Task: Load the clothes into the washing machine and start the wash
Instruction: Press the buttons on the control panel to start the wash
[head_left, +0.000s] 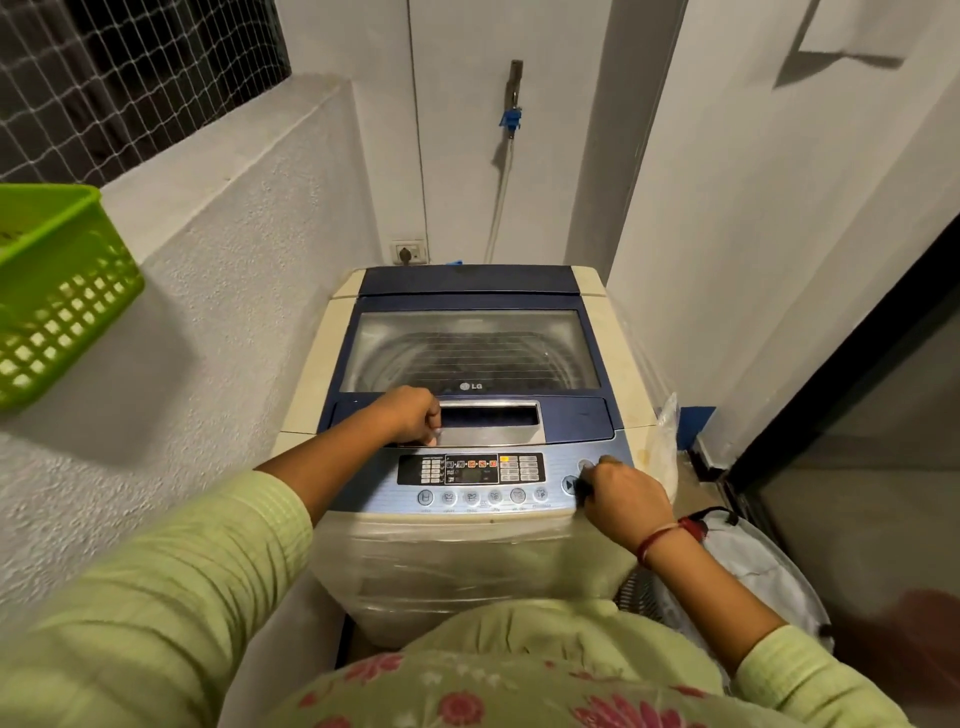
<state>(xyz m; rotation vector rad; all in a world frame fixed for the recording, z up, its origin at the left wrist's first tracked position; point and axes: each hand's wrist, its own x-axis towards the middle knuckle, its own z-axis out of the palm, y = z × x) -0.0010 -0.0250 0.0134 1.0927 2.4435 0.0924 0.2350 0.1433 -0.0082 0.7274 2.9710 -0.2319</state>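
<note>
The top-loading washing machine (467, 551) stands in front of me with its blue glass lid (470, 348) closed. Something dark shows dimly in the drum through the glass. My left hand (413, 415) rests on the lid at the left end of the silver lid handle (491, 423), fingers curled into a loose fist. My right hand (618, 496) sits at the right end of the control panel (470, 480), fingers curled, with a fingertip on the round start button (570, 485) and the thumb beside the power button (586, 465). Several panel lights glow orange.
A green plastic basket (57, 291) sits on the wall ledge at left. A white laundry bag (758, 566) and a clear plastic bag (665, 441) lie to the machine's right. A wall socket (409, 253) and a tap with hose (511, 117) are behind it. Walls hem in both sides.
</note>
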